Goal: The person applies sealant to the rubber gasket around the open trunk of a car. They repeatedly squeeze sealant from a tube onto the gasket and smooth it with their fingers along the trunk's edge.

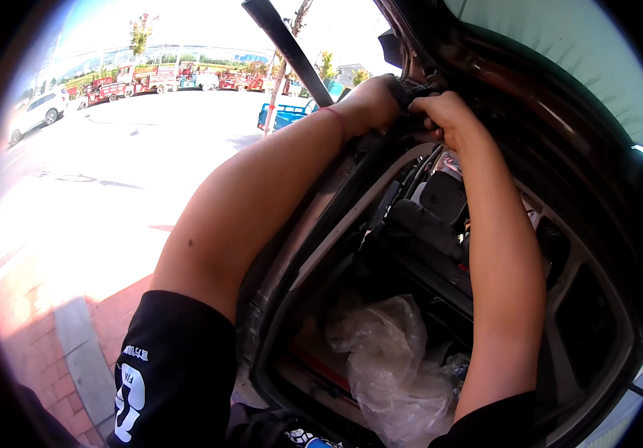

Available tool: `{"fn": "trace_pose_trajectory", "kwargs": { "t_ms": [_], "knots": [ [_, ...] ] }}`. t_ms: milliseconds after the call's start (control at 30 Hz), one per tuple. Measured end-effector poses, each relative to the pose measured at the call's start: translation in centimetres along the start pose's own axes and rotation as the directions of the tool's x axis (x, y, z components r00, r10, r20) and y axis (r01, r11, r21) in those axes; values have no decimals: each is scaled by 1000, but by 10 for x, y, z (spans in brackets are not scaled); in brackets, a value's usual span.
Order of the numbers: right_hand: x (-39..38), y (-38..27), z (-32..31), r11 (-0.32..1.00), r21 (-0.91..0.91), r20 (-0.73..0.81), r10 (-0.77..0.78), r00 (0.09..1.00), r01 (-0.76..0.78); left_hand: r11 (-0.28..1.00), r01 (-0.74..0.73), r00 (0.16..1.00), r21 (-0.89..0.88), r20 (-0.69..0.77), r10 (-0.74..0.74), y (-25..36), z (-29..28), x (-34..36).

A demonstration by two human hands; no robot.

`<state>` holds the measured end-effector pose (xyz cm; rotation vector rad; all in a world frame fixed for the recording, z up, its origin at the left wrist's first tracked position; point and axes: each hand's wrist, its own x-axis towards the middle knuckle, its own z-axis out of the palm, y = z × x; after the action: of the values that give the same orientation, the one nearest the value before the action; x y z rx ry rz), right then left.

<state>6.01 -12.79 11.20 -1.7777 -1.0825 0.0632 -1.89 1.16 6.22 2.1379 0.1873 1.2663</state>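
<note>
Head view is up on my screen, far from the spot. What's the biggest thing you have?

"I see a dark vehicle (314, 214) open at the back, with its raised tailgate (534, 82) spreading across the far right."

"And inside it?"

"I make out dark seats (426, 228) at the far side, then crumpled clear plastic sheeting (388, 366) on the near side. Outside, left of the hands, a black bar (284, 37) slants down toward the left wrist."

"Where are the hands, and how do they grip?"

"I have both up at the far corner of the opening, close together. The left hand (376, 104) bends over, fingers hidden, so I can't tell its grip. The right hand (447, 117) is curled narrow; I can't tell if it holds anything."

"And the part they're at?"

"I find a small dark fitting (416, 91) between them, beside the tailgate's edge."
</note>
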Motion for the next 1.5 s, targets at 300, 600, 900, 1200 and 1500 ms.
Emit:
{"fn": "trace_pose_trajectory", "kwargs": {
  "t_ms": [300, 600, 900, 1200, 1500],
  "knots": [
    [10, 4, -12, 937, 347, 87, 19, 996, -48, 962, -251, 893, 106, -358, 272, -2, 32, -37],
    [2, 3, 2, 958, 270, -101, -70, 992, 95, 898, -98, 953, -428, -302, -40, -3, 29, -15],
    [4, 9, 7, 939, 316, -108, -106, 989, 135, 915, 177, 958, -363, -148, -244, 8, 14, 2],
    [18, 17, -1, 941, 306, -142, -102, 985, 142, 978, -206, 873, 32, -445, 198, -14, 32, -5],
    [27, 23, -6, 960, 264, -17, -91, 996, 93, 974, -8, 978, 228, 203, -39, 7, 0, 12]
  ]
}}
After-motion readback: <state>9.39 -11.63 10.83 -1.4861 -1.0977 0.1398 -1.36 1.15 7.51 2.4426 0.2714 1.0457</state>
